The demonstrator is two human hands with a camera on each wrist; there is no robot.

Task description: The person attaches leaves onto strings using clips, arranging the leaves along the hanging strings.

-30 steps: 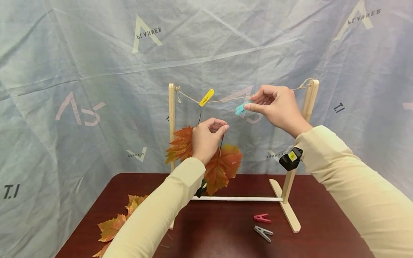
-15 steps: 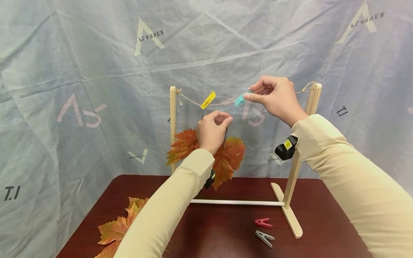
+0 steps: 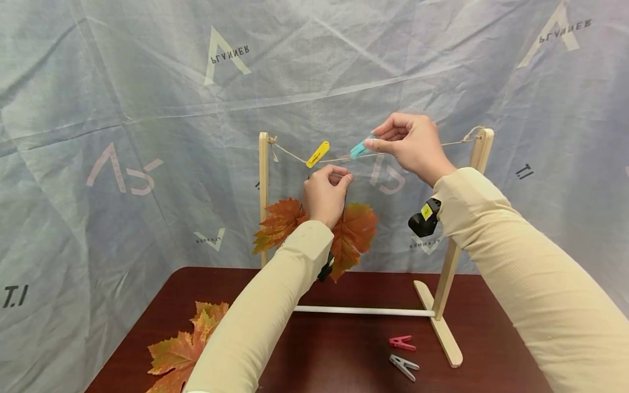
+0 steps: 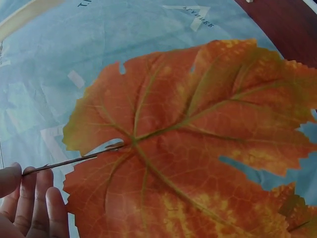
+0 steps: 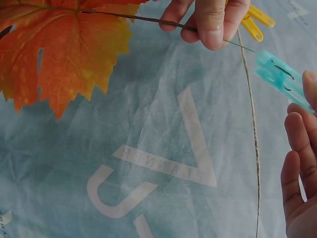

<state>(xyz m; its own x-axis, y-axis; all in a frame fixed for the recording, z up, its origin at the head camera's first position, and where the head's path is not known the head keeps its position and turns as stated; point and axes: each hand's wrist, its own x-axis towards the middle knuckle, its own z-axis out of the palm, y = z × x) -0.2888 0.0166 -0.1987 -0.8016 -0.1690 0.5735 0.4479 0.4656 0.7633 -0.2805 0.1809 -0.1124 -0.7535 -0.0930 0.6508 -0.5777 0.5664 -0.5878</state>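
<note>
My left hand (image 3: pixel 325 194) pinches the thin dark stem (image 5: pixel 143 19) of an orange artificial maple leaf (image 3: pixel 355 232), which hangs below the fingers. In my right hand (image 3: pixel 417 144) a light-blue clothespin (image 3: pixel 360 148) is pinched between thumb and fingers, close to the twine (image 3: pixel 452 143). In the right wrist view, the stem's fine tip comes right up to the clothespin's nose; whether they touch I cannot tell. A yellow clothespin (image 3: pixel 318 154) sits on the twine farther left. Beneath it hangs a second orange leaf (image 3: pixel 280 224), partly behind my left hand.
The twine runs between two wooden posts (image 3: pixel 449 273), joined low down by a white rod (image 3: pixel 363 311). On the dark red table (image 3: pixel 339 355) lie a red clothespin (image 3: pixel 403 343), a grey clothespin (image 3: pixel 404 367) and more leaves (image 3: pixel 177 352) at the left.
Both hands have risen. My left hand also moved slightly right with the leaf, while my right hand brought the blue clothespin left, up to the twine and nearer the stem.
</note>
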